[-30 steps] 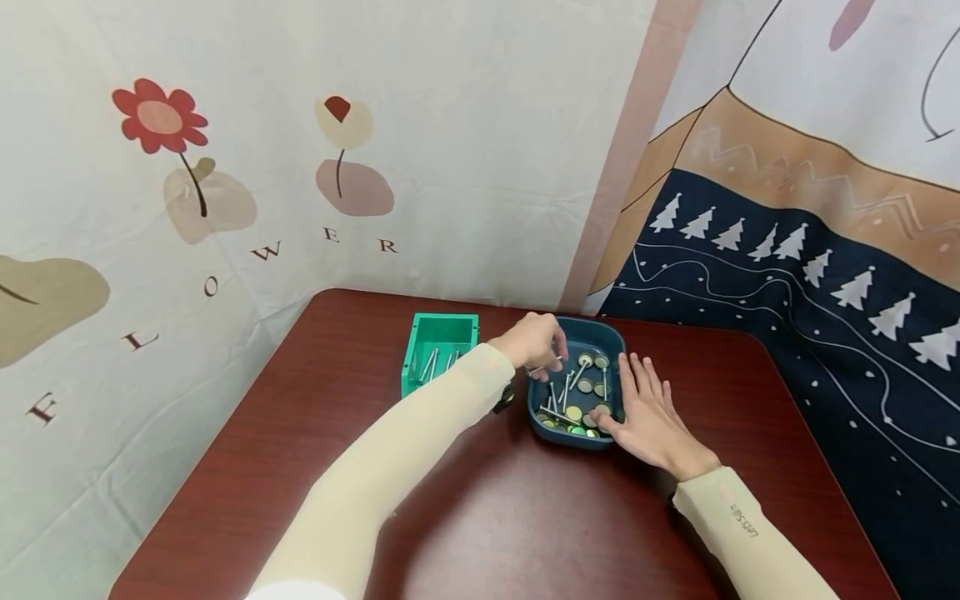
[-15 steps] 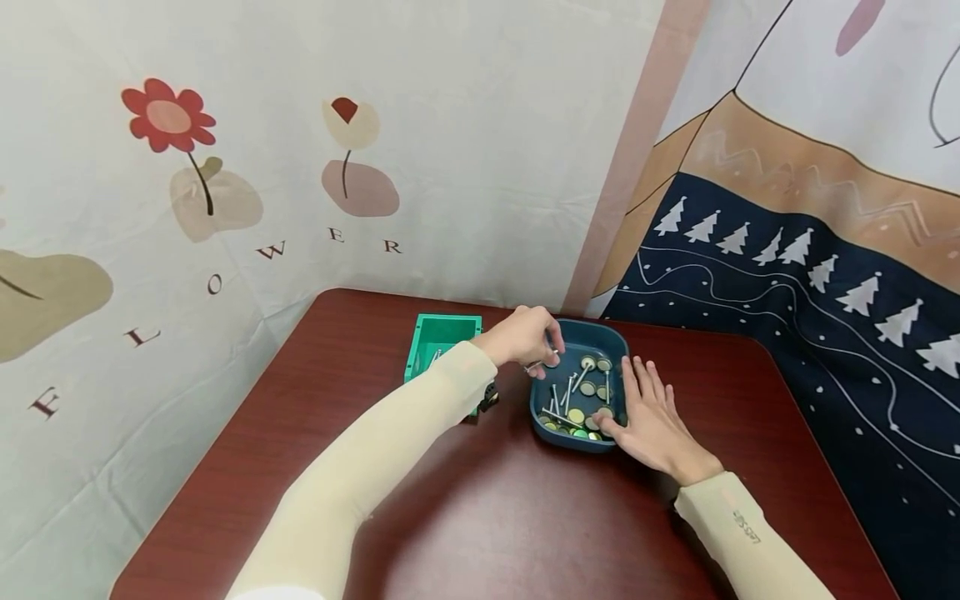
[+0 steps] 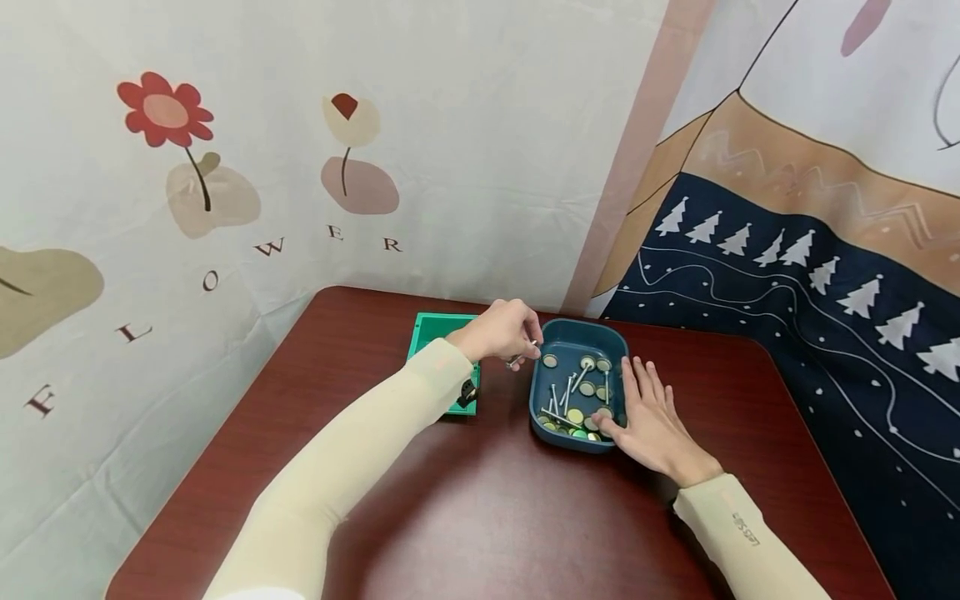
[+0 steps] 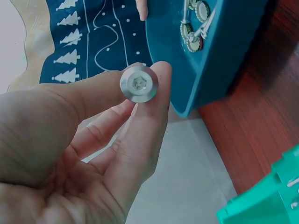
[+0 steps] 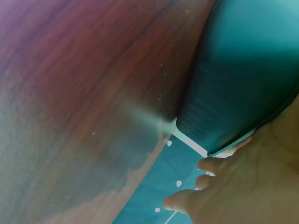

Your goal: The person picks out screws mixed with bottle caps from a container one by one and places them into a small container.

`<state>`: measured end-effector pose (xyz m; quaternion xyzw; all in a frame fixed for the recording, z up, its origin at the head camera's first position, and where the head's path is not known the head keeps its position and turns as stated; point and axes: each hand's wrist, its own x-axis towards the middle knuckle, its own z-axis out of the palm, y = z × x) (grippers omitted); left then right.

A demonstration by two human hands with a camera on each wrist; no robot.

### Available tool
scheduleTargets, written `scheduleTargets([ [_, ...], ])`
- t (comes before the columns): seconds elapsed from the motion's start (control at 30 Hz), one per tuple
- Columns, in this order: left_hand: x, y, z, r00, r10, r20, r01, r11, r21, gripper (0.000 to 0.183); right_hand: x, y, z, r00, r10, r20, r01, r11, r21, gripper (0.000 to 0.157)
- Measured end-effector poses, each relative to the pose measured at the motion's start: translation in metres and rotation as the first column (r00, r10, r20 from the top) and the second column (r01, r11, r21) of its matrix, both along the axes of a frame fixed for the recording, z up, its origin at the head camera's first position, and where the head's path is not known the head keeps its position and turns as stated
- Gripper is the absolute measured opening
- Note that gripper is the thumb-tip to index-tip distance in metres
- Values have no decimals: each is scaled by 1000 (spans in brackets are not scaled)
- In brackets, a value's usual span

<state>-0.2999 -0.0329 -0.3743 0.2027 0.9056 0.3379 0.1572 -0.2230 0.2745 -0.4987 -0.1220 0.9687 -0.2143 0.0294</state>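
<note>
In the head view my left hand pinches a silver bolt between thumb and fingers. The left wrist view shows its round head with a hex socket, end-on. This hand is above the gap between the dark blue tray and the green box. My right hand rests at the tray's right rim, fingers straight, its thumb reaching over the edge. Inside the tray lie several bottle caps and several long bolts. My left forearm hides much of the green box.
The brown wooden table carries both containers near its back edge. Behind it hangs a pale cloth with flower prints, and a dark blue printed cloth is at the right.
My left hand has moved left with the bolt, from over the blue tray towards the green box. A bottle cap near the tray's left side is now uncovered. The right hand stays put.
</note>
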Motion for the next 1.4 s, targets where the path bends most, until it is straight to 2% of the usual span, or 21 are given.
scheduleTargets([
  [0.27, -4, -23, -1, 999, 37, 20, -37, 999, -35, 9, 1, 1, -2, 1000, 0, -1, 0, 1000, 2, 114],
  [0.5, -7, -47, 0, 990, 101, 97, -102, 995, 10, 9, 0, 1, -1, 1000, 5, 0, -5, 1000, 4, 115],
  [0.9, -11, -78, -6, 975, 192, 110, -188, 981, -47, 11, 0, 1, -2, 1000, 4, 0, -4, 1000, -3, 115],
  [1.07, -13, -86, -10, 971, 205, 121, -200, 978, -54, 12, -1, 2, -2, 1000, 5, 2, -5, 1000, -3, 116],
  [1.4, -17, -91, -16, 965, 223, 139, -206, 970, -127, 12, 0, 2, -3, 1000, 5, -5, -5, 1000, -5, 115],
])
